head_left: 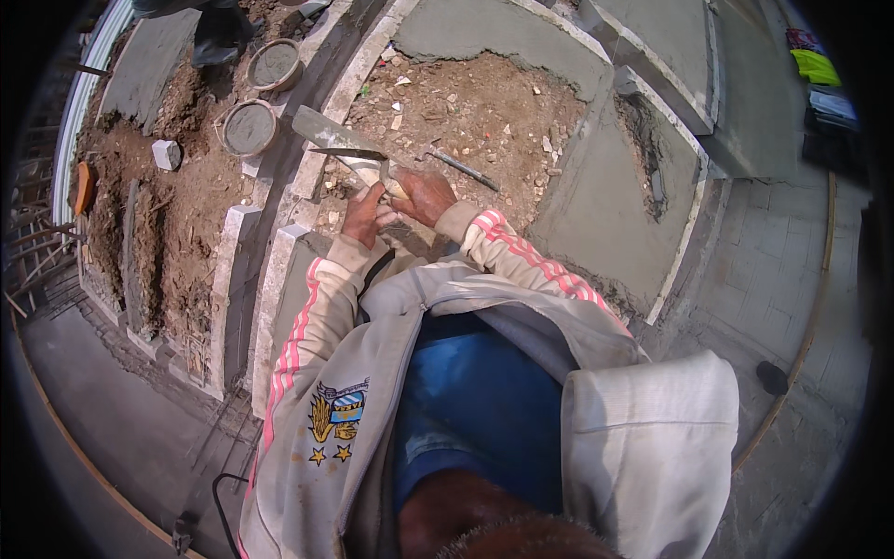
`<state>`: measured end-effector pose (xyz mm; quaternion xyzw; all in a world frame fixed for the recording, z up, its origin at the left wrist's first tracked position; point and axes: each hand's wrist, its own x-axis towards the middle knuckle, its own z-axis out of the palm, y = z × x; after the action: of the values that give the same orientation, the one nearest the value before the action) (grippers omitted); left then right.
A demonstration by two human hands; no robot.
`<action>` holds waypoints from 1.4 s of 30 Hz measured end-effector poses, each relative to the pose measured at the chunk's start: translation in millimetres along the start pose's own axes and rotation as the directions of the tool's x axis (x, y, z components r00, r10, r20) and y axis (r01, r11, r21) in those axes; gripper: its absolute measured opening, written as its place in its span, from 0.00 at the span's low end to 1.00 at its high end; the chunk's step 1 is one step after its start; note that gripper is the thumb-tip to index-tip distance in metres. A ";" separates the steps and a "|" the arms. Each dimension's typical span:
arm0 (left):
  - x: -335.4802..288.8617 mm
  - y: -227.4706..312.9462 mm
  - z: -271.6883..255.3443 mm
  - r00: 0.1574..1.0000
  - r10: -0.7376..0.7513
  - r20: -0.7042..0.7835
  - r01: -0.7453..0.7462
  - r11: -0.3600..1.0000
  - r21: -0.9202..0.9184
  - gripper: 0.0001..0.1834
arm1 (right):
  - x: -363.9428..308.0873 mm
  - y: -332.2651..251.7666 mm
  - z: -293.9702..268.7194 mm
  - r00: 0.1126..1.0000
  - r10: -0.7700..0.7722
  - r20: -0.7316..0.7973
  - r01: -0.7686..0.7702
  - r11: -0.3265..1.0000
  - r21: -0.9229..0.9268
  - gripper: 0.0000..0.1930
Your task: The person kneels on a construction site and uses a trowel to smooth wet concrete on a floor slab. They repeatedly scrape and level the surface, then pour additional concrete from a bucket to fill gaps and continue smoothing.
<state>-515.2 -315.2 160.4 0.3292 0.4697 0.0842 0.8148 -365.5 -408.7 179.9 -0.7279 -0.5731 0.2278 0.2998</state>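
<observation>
Both hands are bunched together right at the near end of the trowel (340, 140), just on the person's side of the white curb (321, 172). The left hand (363, 216) is curled shut around what looks like the handle, the right hand (424, 194) is closed over the top of it, fingers (402, 191) wrapped tight, so a two-handed grip. The blade points away from the person and lies across the curb, toward the two mortar pans (250, 128) beyond it. A thin rod (463, 169) lies on the dirt just right of the trowel.

My take on doing this bit well: keep the blade flat and low so nothing slides off, let the right hand steer and the left take the weight. Work in short strokes along the curb edge, not across it, since the grey render (615, 186) right of the trowel looks fresh and easy to gouge.
</observation>
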 end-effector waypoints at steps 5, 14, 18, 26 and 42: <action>41.8 1.1 -98.8 0.975 -0.071 -0.213 0.065 0.997 -0.036 0.23 | 66.2 -30.0 72.2 0.995 -0.047 0.089 0.038 0.995 0.097 0.21; 130.7 -82.9 -400.9 0.793 -0.130 -0.595 0.222 0.972 0.082 0.27 | 40.1 97.5 206.6 0.841 0.459 0.285 -0.467 0.883 -0.044 0.19; 181.5 -127.6 -534.6 0.630 -0.152 -0.762 0.571 0.756 0.321 0.26 | -30.6 170.1 234.9 0.654 0.681 0.330 -0.649 0.729 -0.219 0.25; 219.3 -250.6 -759.3 0.514 -0.450 -0.730 0.481 0.856 -0.189 0.29 | -100.1 119.8 181.7 0.195 0.922 0.336 -0.698 0.371 -0.612 0.34; 230.6 -260.8 -797.6 0.608 -0.259 -0.750 0.686 0.647 0.332 0.25 | -173.0 74.1 121.9 -0.161 0.981 0.112 -0.930 -0.113 -0.351 0.35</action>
<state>-1089.2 -48.0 -436.7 0.3703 0.7923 -0.1920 0.4452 -437.6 -567.4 38.8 -0.8766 0.1031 0.4520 -0.1288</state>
